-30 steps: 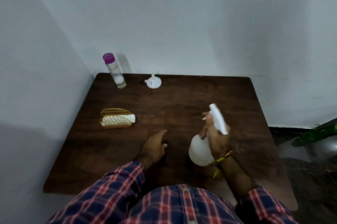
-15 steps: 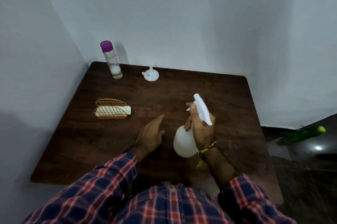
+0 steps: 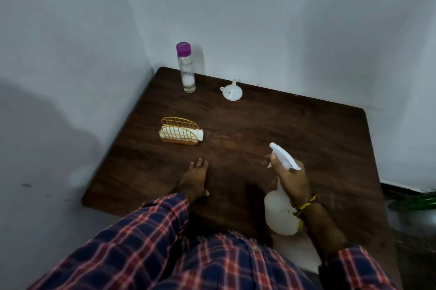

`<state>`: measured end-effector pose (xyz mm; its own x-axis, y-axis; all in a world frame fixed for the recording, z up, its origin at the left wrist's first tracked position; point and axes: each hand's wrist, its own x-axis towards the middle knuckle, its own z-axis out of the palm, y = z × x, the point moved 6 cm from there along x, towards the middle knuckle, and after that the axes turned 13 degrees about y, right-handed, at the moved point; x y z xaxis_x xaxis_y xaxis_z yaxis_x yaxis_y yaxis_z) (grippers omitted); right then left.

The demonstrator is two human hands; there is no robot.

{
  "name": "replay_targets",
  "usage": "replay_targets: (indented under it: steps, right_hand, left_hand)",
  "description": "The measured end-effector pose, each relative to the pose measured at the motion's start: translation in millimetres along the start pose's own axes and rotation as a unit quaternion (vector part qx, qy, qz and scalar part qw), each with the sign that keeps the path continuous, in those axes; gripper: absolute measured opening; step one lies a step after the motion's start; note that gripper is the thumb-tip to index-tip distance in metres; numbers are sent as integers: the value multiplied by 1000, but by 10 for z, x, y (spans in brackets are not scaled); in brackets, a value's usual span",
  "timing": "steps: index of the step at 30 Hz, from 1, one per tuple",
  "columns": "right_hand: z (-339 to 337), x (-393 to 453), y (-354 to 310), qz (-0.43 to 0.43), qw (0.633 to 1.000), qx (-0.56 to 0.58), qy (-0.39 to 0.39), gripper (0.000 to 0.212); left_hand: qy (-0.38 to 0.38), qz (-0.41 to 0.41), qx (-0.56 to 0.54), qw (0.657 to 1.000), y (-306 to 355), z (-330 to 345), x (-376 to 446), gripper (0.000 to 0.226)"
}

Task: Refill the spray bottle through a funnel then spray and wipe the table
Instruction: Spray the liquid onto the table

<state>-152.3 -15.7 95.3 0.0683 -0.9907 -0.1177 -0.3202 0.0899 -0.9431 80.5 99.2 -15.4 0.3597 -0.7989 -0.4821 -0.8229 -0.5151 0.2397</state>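
Observation:
My right hand grips the neck of the white spray bottle, held above the near right part of the dark wooden table, nozzle pointing away to the left. My left hand lies flat on the table near the front edge, fingers apart, holding nothing. A white funnel sits upside down near the far edge. Left of the funnel stands a clear bottle with a purple cap. A gold wire holder with a folded white cloth stands on the left side.
Grey walls close the table in at the left and the back. A green object lies blurred on the dark floor to the right. My plaid-shirted body is against the table's near edge.
My view has swung to the left, so the table sits further right in the frame. The spray bottle stays in my right hand; my left hand has settled flat on the table.

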Motion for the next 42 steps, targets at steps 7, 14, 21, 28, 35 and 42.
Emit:
replay_targets:
  steps: [7,14,21,28,35,42]
  right_hand:
    - [385,27,97,37,982,-180,-32,30]
    - [523,175,106,58,971,-230,-28,43]
    - [450,34,129,5,954,-274,-122,32]
    - [446,-311,407,-11,873,-429,-234,47]
    - [157,-295,484,29,893,-419,-159,55]
    - [-234,87,135,61,946,-319,17,67]
  left_hand:
    - [-72,-8,41,997,48,32,106,120]
    - [-79,-26,47,995,53,61,175,119]
    - [-91,-39,39,994,64,48,202,120]
    - [-73,-52,38,995,73,42,147,120]
    - [-50,-75,32,995,205,33,46,102]
    - [57,18,50,997,733,69,-14,85]
